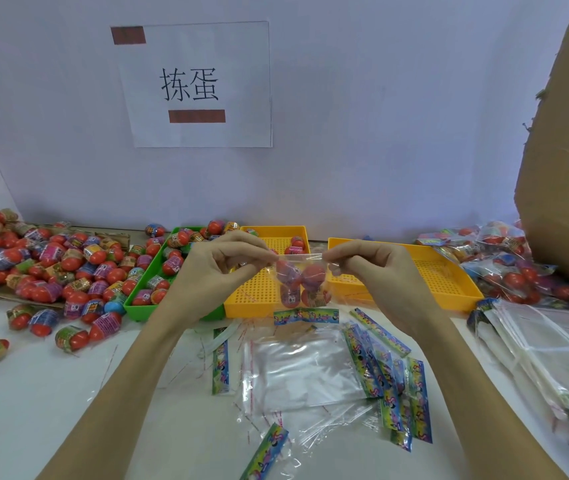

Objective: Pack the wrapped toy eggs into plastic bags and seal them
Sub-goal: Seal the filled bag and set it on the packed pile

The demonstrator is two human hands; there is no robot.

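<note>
A clear plastic bag (pixel 302 284) with several wrapped red toy eggs inside hangs above the table, in front of a yellow tray (pixel 259 292). My left hand (pixel 220 265) pinches the bag's top edge at its left end. My right hand (pixel 369 265) pinches the same edge at its right end. A colourful header card (pixel 305 315) lies just below the bag. Loose wrapped eggs (pixel 51 265) are heaped on the left, and more fill a green tray (pixel 144 292).
A second yellow tray (pixel 449 282) stands at the right. Filled bags (pixel 504 265) pile up behind it beside a cardboard box (pixel 563 168). Empty clear bags (pixel 304 368), header cards (pixel 380 362) and a stack of bags (pixel 546 348) lie on the white table.
</note>
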